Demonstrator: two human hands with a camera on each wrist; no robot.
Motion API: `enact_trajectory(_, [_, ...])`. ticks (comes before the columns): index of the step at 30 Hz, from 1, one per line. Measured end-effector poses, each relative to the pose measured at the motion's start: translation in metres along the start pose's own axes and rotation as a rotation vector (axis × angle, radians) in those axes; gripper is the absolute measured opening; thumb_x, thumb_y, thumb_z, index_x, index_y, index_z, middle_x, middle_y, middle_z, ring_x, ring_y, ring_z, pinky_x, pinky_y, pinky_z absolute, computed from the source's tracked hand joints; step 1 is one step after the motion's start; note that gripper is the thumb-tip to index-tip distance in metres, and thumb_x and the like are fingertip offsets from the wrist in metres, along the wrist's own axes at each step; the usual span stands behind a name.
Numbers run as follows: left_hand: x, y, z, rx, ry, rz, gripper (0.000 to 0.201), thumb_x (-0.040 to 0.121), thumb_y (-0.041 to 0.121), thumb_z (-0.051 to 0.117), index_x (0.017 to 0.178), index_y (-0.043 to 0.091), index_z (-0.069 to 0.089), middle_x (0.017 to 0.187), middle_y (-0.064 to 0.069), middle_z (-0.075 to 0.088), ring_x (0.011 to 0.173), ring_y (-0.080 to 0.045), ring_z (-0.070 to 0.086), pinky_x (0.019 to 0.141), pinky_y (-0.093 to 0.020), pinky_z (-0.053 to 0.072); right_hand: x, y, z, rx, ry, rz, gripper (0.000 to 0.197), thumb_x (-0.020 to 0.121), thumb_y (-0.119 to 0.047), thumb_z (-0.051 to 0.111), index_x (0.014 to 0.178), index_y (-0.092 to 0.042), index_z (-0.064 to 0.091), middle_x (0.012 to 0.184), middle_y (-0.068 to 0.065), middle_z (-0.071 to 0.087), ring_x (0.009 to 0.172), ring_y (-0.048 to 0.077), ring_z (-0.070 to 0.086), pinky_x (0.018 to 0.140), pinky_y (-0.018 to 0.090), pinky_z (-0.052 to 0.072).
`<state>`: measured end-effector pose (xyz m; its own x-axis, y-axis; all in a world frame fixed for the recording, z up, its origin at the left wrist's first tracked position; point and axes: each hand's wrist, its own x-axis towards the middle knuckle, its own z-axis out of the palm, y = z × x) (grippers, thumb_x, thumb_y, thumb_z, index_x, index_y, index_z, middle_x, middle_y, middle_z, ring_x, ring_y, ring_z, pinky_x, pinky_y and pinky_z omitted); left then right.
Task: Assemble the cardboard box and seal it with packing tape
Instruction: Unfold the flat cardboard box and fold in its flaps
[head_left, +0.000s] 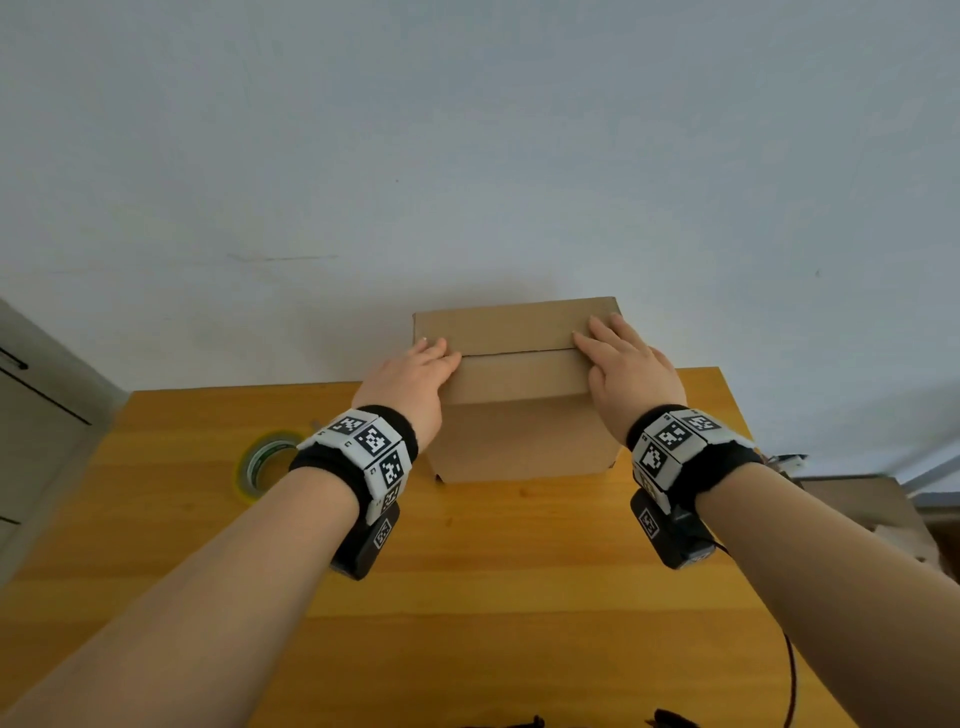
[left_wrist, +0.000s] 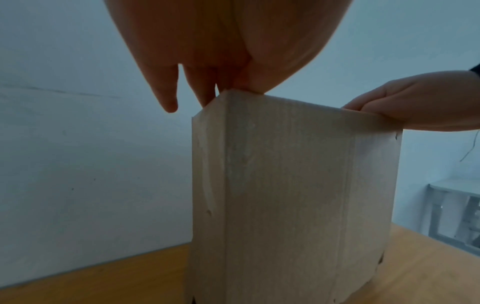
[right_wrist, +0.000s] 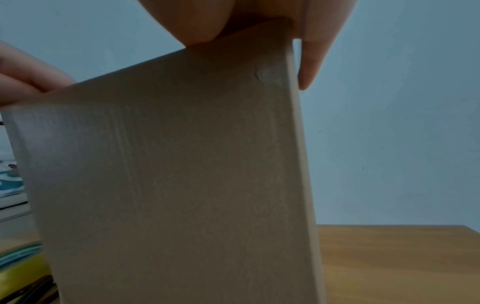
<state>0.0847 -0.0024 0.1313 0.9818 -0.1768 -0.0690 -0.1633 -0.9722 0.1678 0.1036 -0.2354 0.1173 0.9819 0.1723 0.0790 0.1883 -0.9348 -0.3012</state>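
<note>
Both flat hands, left hand and right hand, press matte rectangular cardboard box flaps.

One cardboard box, one roll of tape, one wooden table, two hands, left hand and right hand, two marker-covered wristbands

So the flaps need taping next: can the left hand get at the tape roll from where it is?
Probably yes. The tape roll lies flat on the table, left of the left hand, nothing between.
</note>
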Motion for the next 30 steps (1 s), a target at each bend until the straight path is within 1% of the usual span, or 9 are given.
enact_trajectory(4, [0.001, 0.002, -0.002, 0.021, -0.027, -0.008, 0.058, 0.09, -0.002, 0.034, 0.143, 0.022, 0.028, 0.154, 0.002, 0.018, 0.143, -0.016, 0.013, 0.116, -0.04, 0.019, 0.0, -0.001, 0.001, -0.003, 0.007, 0.018, 0.044, 0.096, -0.021, 0.031, 0.139, -0.029, 0.038, 0.153, -0.01, 0.022, 0.144, 0.01, 0.008, 0.115, 0.036, 0.014])
enact_trajectory(7, [0.003, 0.004, 0.001, 0.033, 0.026, -0.019, 0.038, 0.097, 0.019, 0.031, 0.133, 0.02, 0.043, 0.147, -0.002, 0.037, 0.136, -0.019, 0.032, 0.11, -0.039, 0.031, 0.002, 0.0, 0.001, -0.034, -0.014, 0.014, 0.044, 0.097, -0.022, 0.029, 0.139, -0.029, 0.038, 0.154, -0.01, 0.021, 0.144, 0.01, 0.007, 0.115, 0.036, 0.013])
enact_trajectory(8, [0.002, 0.006, 0.002, 0.043, 0.049, -0.025, 0.035, 0.098, 0.026, 0.029, 0.128, 0.019, 0.046, 0.142, -0.004, 0.044, 0.131, -0.02, 0.04, 0.107, -0.037, 0.036, 0.002, 0.0, 0.002, -0.046, -0.022, 0.011, 0.045, 0.097, -0.023, 0.028, 0.14, -0.029, 0.037, 0.154, -0.01, 0.02, 0.144, 0.01, 0.007, 0.116, 0.036, 0.013])
enact_trajectory(10, [0.0, 0.009, 0.007, 0.057, 0.081, -0.03, 0.037, 0.098, 0.032, 0.026, 0.124, 0.016, 0.048, 0.137, -0.006, 0.048, 0.128, -0.021, 0.043, 0.103, -0.035, 0.037, 0.003, 0.001, 0.002, -0.049, -0.026, 0.005, 0.045, 0.097, -0.023, 0.027, 0.14, -0.029, 0.036, 0.154, -0.01, 0.02, 0.144, 0.01, 0.006, 0.116, 0.036, 0.012])
enact_trajectory(15, [-0.004, 0.013, 0.007, 0.012, 0.124, -0.04, 0.045, 0.097, 0.036, 0.028, 0.136, 0.015, 0.035, 0.144, -0.006, 0.038, 0.134, -0.02, 0.033, 0.109, -0.034, 0.029, -0.001, 0.002, -0.001, 0.008, -0.006, -0.017, 0.045, 0.096, -0.023, 0.029, 0.141, -0.026, 0.035, 0.154, -0.008, 0.021, 0.144, 0.011, 0.008, 0.115, 0.034, 0.011])
enact_trajectory(18, [-0.004, 0.017, 0.008, 0.058, 0.063, -0.068, 0.059, 0.095, 0.049, 0.022, 0.144, 0.016, 0.022, 0.153, -0.005, 0.02, 0.142, -0.02, 0.015, 0.116, -0.039, 0.018, -0.001, 0.0, -0.003, 0.049, 0.006, 0.009, 0.047, 0.096, -0.037, 0.03, 0.142, -0.025, 0.034, 0.154, -0.006, 0.021, 0.144, 0.011, 0.007, 0.115, 0.035, 0.008])
enact_trajectory(21, [-0.004, 0.02, 0.012, 0.087, 0.002, -0.103, 0.066, 0.093, 0.055, 0.018, 0.147, 0.017, 0.011, 0.156, -0.003, 0.006, 0.144, -0.019, 0.003, 0.117, -0.042, 0.014, -0.002, -0.004, -0.001, -0.068, -0.01, 0.005, 0.056, 0.095, -0.049, 0.022, 0.145, -0.023, 0.028, 0.155, -0.006, 0.017, 0.144, 0.012, 0.003, 0.117, 0.037, 0.002])
enact_trajectory(25, [-0.002, 0.021, 0.011, 0.069, -0.016, -0.12, 0.067, 0.093, 0.054, 0.018, 0.148, 0.018, 0.007, 0.156, -0.004, 0.001, 0.144, -0.019, -0.001, 0.117, -0.042, 0.012, -0.004, -0.006, 0.0, -0.148, -0.036, 0.004, 0.06, 0.095, -0.051, 0.015, 0.147, -0.021, 0.017, 0.156, -0.005, 0.013, 0.144, 0.012, 0.001, 0.117, 0.039, -0.004])
enact_trajectory(30, [-0.005, 0.024, 0.004, 0.043, 0.046, -0.12, 0.067, 0.094, 0.052, 0.021, 0.148, 0.017, 0.004, 0.156, -0.004, -0.004, 0.144, -0.018, -0.003, 0.117, -0.041, 0.01, -0.006, -0.015, -0.005, -0.152, 0.023, -0.024, 0.062, 0.095, -0.051, 0.017, 0.148, -0.018, 0.011, 0.157, -0.002, 0.009, 0.145, 0.014, -0.001, 0.117, 0.038, -0.006])
